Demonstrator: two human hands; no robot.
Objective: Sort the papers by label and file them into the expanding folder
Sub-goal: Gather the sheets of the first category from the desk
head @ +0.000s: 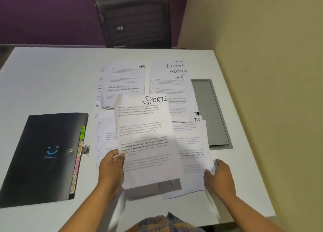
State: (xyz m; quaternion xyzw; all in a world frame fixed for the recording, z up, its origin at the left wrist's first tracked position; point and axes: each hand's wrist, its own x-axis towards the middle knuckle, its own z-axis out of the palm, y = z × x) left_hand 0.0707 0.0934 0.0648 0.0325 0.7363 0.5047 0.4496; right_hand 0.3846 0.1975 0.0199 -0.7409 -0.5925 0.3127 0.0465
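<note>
My left hand (111, 169) pinches the left edge of the SPORTS sheet (146, 137), thumb on top and fingers curled beneath, holding it lifted off the table (43, 78). My right hand (220, 176) curls round the near corner of the near stack (192, 151), gripping its edges. I judge I am mid-sort: reading labels and dealing sheets into piles, with nothing filed yet. Far left lies the expanding folder (45, 155), a flat black plastic wallet, matte, with a small smile printed on it and what looks like a fastener at its edge; it lies shut and well apart from the papers. Coloured tabs (77, 160) stick out along its right side, HR in green and ADMIN below it, the lower ones too blurred to read for sure. Beyond my left hand sits the HR pile (124, 80), thin white printed sheets, slightly fanned. The sheet I hold is limp and bows a little, so it wants support as it goes down. Right of it the fanned pile (173, 88) shows FINANCE, ADMIN and HR headings stepped one under another, so it looks unsorted. The next move, I think, calls for laying this sheet squarely with its own kind; a heading ending in TS peeks from the near stack. Furthest right, a grey panel (209, 113) sits recessed in the tabletop, smooth and hard.
</note>
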